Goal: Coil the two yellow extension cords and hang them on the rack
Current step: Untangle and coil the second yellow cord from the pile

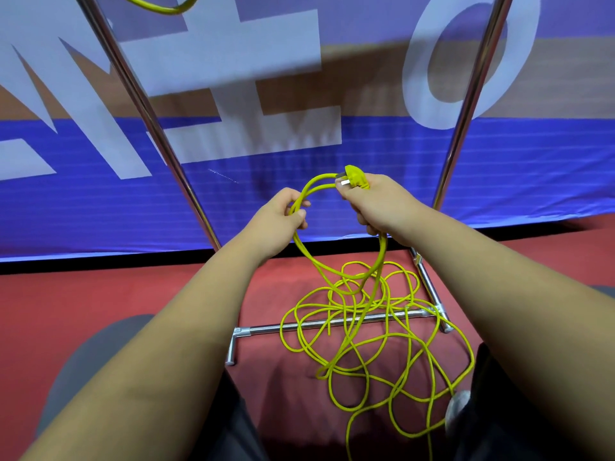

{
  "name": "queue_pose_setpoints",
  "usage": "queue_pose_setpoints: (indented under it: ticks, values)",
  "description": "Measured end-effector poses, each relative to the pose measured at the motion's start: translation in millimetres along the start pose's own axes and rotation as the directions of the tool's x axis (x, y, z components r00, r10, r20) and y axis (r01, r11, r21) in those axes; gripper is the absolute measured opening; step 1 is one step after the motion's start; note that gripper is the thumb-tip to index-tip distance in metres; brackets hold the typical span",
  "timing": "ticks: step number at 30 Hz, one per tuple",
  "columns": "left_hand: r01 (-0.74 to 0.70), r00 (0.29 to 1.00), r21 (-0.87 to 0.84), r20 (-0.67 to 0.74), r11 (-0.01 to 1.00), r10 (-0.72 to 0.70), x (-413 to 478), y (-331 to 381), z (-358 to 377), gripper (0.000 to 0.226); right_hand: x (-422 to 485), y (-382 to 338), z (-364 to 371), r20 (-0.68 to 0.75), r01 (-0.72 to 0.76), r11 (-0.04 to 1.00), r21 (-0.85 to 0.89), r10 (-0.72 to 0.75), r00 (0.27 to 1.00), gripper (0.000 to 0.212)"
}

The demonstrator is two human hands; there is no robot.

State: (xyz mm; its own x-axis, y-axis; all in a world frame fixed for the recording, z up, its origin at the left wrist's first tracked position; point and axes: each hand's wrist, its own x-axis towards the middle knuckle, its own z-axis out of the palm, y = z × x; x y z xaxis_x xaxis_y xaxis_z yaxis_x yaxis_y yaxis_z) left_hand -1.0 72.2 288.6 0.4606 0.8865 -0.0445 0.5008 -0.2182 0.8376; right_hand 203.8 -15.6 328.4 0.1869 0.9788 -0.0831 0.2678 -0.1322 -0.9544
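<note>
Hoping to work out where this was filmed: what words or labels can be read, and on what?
"O": white letter on the banner behind the rack.
Other white shapes to its left on the banner: cropped and tilted, not readable.
Faint small print on the banner's blue band: too small to read.

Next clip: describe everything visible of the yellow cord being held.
The yellow cord is thin, round and rubbery-looking, ending in a yellow plug with metal prongs. The right hand grips the plug end and the strand below it; the left hand pinches a small loop formed between the hands. The rest lies uncoiled in a loose tangle on the red floor, draped across the rack's lower bar.
</note>
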Motion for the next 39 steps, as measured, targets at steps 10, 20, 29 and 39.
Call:
queue_pose_setpoints:
  ticks: [10,20,29,39]
  values:
    - [0.377,0.921,-0.096,0.146,0.921,-0.362,-3,-15,16,0.014,1,-3,-7,0.008,0.014,0.964,0.264,-0.017,1.000,0.021]
    - [0.305,0.935,-0.153,-0.140,0.940,-0.326,6,-20,9,0.037,1,-4,-6,0.020,0.023,0.981,0.191,-0.028,0.999,0.030]
    - [0.029,0.942,0.497,-0.304,0.867,0.143,-4,-9,6,0.090,4,2,-7,0.057,-0.018,0.999,0.047,0.016,0.998,0.043]
    - [-0.044,0.959,0.551,-0.210,0.833,0.190,0,-10,-3,0.086,1,2,-10,0.050,0.015,0.985,-0.171,-0.006,0.999,0.052]
